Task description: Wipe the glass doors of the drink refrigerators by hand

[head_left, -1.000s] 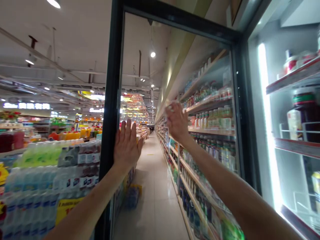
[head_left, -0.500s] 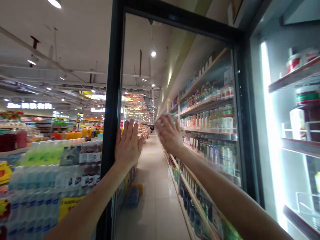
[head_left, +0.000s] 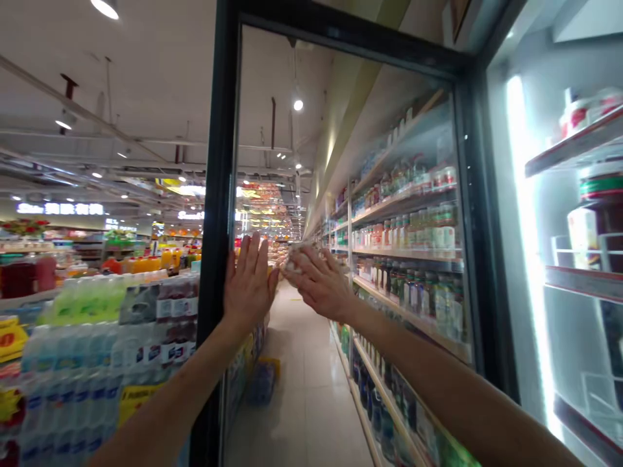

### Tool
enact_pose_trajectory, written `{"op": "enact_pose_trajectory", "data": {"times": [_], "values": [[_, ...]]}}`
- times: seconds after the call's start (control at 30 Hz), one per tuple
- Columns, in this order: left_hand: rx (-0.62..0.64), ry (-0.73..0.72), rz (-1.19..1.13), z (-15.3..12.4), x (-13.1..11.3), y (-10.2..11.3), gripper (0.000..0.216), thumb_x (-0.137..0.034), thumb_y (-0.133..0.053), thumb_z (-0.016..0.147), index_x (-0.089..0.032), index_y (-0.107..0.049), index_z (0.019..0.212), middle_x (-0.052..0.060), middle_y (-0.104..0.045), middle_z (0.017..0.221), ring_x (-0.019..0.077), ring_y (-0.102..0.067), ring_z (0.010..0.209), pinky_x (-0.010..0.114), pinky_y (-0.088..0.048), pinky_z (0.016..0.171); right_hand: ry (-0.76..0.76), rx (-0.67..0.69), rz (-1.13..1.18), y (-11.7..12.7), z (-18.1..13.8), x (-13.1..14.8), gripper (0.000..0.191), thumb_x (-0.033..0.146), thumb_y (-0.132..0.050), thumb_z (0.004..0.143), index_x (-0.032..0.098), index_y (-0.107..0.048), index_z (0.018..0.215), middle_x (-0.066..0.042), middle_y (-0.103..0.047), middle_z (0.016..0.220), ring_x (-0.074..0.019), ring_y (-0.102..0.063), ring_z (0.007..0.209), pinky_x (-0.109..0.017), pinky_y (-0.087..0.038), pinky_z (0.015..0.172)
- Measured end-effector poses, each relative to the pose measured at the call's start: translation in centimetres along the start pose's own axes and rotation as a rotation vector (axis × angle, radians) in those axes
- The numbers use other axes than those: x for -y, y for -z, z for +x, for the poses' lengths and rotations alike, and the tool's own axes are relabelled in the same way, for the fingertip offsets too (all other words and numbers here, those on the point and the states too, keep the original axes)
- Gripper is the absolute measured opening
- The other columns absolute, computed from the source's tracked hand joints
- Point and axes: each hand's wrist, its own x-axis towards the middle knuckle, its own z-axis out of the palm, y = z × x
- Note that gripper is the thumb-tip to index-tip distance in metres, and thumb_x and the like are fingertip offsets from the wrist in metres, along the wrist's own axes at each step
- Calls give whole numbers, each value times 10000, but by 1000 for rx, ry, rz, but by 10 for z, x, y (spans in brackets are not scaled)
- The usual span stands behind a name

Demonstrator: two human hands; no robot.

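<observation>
A tall glass door [head_left: 292,175] with a black frame [head_left: 217,194] stands swung open in front of me. Against its left edge my left hand [head_left: 249,279] lies flat, fingers stretched upward, partly over the frame and partly over the glass. My right hand [head_left: 318,279] presses a crumpled whitish cloth [head_left: 293,263] to the pane, just right of the left hand. The cloth is mostly covered by the fingers and a little blurred.
To the right is a lit refrigerator cabinet with shelves [head_left: 579,280] of bottles and jars. Through the glass show an aisle floor [head_left: 296,363] and long bottle shelves [head_left: 409,250]. Stacked water bottles [head_left: 73,363] and yellow price signs [head_left: 139,399] stand at the left.
My right hand has moved left and slightly down across the glass with the cloth, closer to the left hand. The left hand stays in place on the door.
</observation>
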Motion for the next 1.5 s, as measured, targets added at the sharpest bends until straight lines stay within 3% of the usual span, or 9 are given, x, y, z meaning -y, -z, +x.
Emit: {"op": "enact_pose_trajectory", "data": {"times": [0.2,0.4,0.6,0.8,1.0,1.2,1.27,1.4,1.5], "values": [[20,28,3,1,-10,-4,541,-344,-322,912,-103,-271,1394,169,-295,1453,245,-184,1381,473,-144,1114,-746,-227,-103,4,-12,-44,445,301,-308,910,220,-419,1334,-98,-315,1457,-266,-216,1364,-541,-209,1066],[15,48,21,1,-19,-6,605,-401,-355,901,-70,-252,1395,196,-268,1457,266,-144,1388,490,-146,1110,-230,-34,-41,1,-36,-14,419,284,-383,889,309,-446,1302,-27,-377,1428,-217,-208,1375,-491,-198,1096],[-4,5,23,0,-20,-10,565,-324,-355,905,-118,-221,1414,163,-265,1463,241,-145,1388,489,-125,1118,-932,-309,-177,8,-66,-50,464,314,-315,906,192,-412,1343,-148,-327,1442,-301,-266,1342,-565,-266,1027],[51,-53,24,-25,-54,-15,608,-302,-384,900,-110,-158,1430,145,-282,1457,234,-146,1385,454,-166,1119,-330,-63,-62,-6,-71,11,422,256,-408,876,309,-460,1291,-37,-399,1412,-227,-237,1367,-486,-212,1089],[63,-76,71,-29,-60,-15,592,-327,-377,904,-82,-204,1415,155,-285,1451,248,-149,1382,459,-172,1116,-975,-278,-193,5,-92,-34,472,308,-315,907,177,-393,1354,-174,-328,1438,-329,-268,1341,-593,-282,1000],[30,-149,59,-45,-65,-13,506,-272,-387,901,-91,-324,1370,119,-368,1417,208,-154,1383,417,-122,1138,-392,-91,-72,-8,-96,24,430,248,-407,873,291,-457,1297,-57,-382,1422,-246,-226,1371,-493,-212,1085],[56,-185,25,-58,-72,-11,491,-290,-397,897,-116,-360,1355,92,-390,1408,188,-160,1383,398,-92,1147,-482,-108,-90,-5,-111,11,424,266,-399,877,288,-458,1297,-64,-392,1414,-245,-250,1361,-503,-214,1077],[103,-172,17,-71,-80,-7,491,-345,-405,891,-129,-404,1333,75,-394,1404,174,-185,1377,372,-45,1154,-1039,-282,-179,11,-138,-48,489,339,-306,901,197,-378,1364,-160,-336,1433,-303,-290,1330,-572,-275,1008],[104,-175,32,-71,-80,-7,480,-346,-397,893,-125,-428,1318,76,-398,1399,184,-197,1374,383,-42,1154,-988,-303,-195,10,-142,-37,478,320,-321,897,198,-401,1352,-155,-340,1433,-298,-283,1338,-552,-283,1019]]}}
